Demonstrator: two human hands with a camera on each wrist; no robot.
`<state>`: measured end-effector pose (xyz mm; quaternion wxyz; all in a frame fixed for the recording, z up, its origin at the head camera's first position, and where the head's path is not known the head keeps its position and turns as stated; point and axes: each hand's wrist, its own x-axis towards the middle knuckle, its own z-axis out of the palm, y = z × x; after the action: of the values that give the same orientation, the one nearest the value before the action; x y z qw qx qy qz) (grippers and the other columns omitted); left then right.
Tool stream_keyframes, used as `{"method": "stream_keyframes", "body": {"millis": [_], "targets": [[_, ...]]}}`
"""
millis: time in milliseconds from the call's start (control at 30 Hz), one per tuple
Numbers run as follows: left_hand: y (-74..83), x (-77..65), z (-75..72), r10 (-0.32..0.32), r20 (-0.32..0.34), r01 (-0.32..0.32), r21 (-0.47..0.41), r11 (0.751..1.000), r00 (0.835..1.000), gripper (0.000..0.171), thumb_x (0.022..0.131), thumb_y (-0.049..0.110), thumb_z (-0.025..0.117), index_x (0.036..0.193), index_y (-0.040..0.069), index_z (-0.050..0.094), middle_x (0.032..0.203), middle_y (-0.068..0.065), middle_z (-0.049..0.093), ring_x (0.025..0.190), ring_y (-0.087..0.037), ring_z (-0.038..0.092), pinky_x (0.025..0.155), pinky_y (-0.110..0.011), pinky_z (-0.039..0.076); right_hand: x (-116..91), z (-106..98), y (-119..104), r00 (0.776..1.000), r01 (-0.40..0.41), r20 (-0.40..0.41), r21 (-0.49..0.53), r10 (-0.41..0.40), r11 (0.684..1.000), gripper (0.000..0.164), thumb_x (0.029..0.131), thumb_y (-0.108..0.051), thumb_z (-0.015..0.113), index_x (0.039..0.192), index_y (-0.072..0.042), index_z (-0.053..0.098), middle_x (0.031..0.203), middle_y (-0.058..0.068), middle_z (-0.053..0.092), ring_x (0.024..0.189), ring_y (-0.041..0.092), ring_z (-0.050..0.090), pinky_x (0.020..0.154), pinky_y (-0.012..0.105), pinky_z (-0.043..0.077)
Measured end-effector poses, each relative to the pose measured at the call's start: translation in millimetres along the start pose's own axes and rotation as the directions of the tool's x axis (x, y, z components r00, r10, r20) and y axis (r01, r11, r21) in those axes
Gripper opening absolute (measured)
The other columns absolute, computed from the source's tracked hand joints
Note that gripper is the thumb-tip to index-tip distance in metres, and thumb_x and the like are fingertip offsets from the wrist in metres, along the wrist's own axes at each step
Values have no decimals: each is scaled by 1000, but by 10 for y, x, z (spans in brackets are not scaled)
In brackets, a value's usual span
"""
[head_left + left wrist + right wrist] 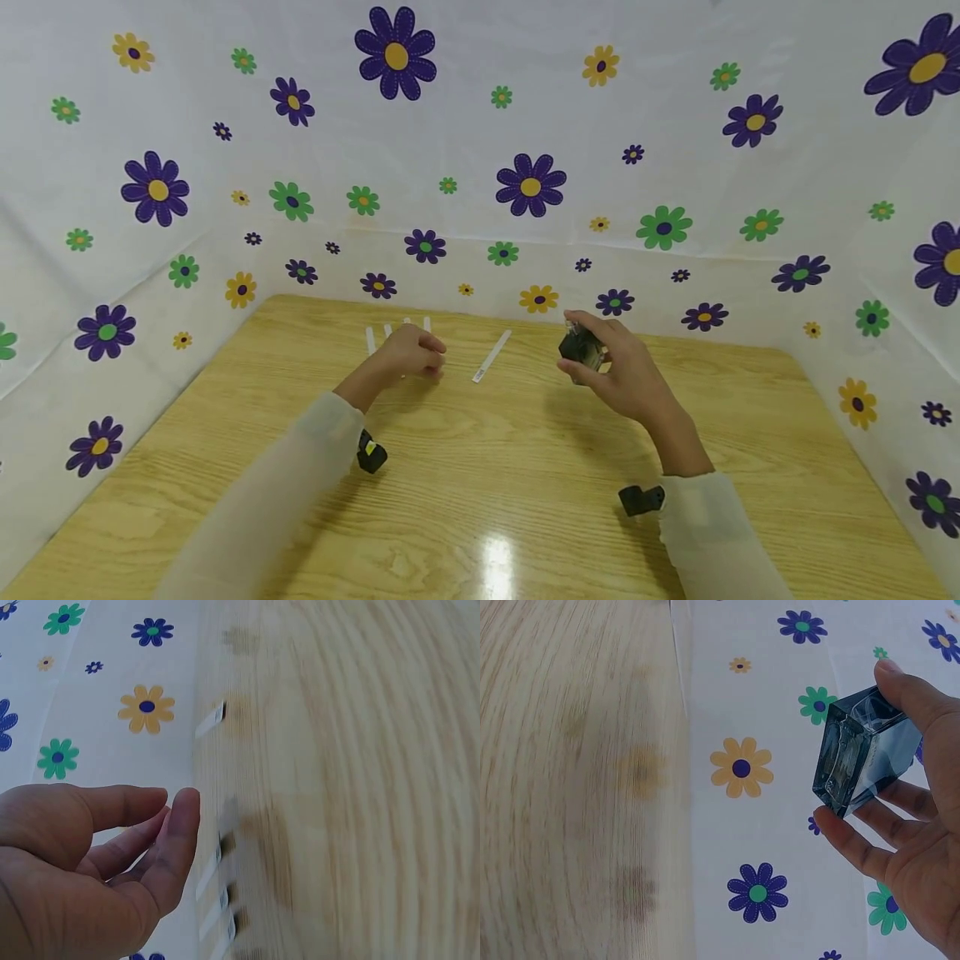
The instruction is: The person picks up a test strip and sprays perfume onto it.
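My right hand (630, 379) grips a small square glass perfume bottle (579, 346) between thumb and fingers, up over the back right of the table. Clear, blue-tinted faces of the bottle (866, 754) show in the right wrist view; the palm covers part of it. Over the back left, my left hand (405, 354) hovers with relaxed, bent fingers and nothing between them, thumb close to the fingertips in the left wrist view. Several white paper test strips (427, 325) lie side by side around and behind it, partly covered. A single strip (492, 357) lies apart, slanted, between both hands.
The wooden table (480, 467) ends at the back against a white cloth (450, 142) printed with flowers, which also rises at both sides. Dark wrist cameras (372, 454) hang beneath the sleeves. Light glares on the table's near middle.
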<state>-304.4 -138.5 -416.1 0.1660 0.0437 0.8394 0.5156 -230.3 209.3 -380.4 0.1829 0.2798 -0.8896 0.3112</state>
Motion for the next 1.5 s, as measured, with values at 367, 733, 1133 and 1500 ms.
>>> {"method": "stream_keyframes", "body": {"millis": [367, 733, 1133, 1500], "targets": [[-231, -212, -435, -59, -111, 65, 50, 997, 992, 33, 97, 5, 65, 128, -8, 62, 109, -19, 66, 82, -23, 64, 78, -32, 60, 7, -12, -2, 1000, 5, -3, 12, -5, 1000, 69, 89, -22, 82, 150, -17, 50, 125, 16, 62, 102, 28, 59, 72, 44, 56], [-433, -301, -625, -173, -181, 163, -68, 984, 968, 49, 88, -5, 72, 132, -13, 52, 107, -20, 62, 76, -17, 69, 74, -31, 61, -3, -82, 23, 1000, -8, -15, 37, 9, 999, 69, 89, -21, 83, 150, -19, 50, 125, 15, 63, 103, 28, 60, 74, 46, 59], [-467, -255, -639, -123, -248, 185, 244, 952, 961, 80, 80, 15, 89, 140, -9, 43, 120, -26, 60, 97, -27, 61, 94, -41, 50, -1, -134, 9, 1000, -22, -17, 97, 24, 995, 72, 88, -19, 84, 151, -19, 50, 138, 15, 59, 111, 33, 62, 78, 54, 60], [-491, -298, -710, -75, -228, 141, 292, 946, 971, 84, 77, 2, 85, 146, -9, 38, 137, -34, 49, 114, -40, 54, 95, -46, 52, -8, -170, -17, 1000, -30, 5, 106, 29, 994, 71, 88, -20, 83, 151, -20, 50, 140, 13, 58, 114, 31, 61, 80, 53, 59]]}}
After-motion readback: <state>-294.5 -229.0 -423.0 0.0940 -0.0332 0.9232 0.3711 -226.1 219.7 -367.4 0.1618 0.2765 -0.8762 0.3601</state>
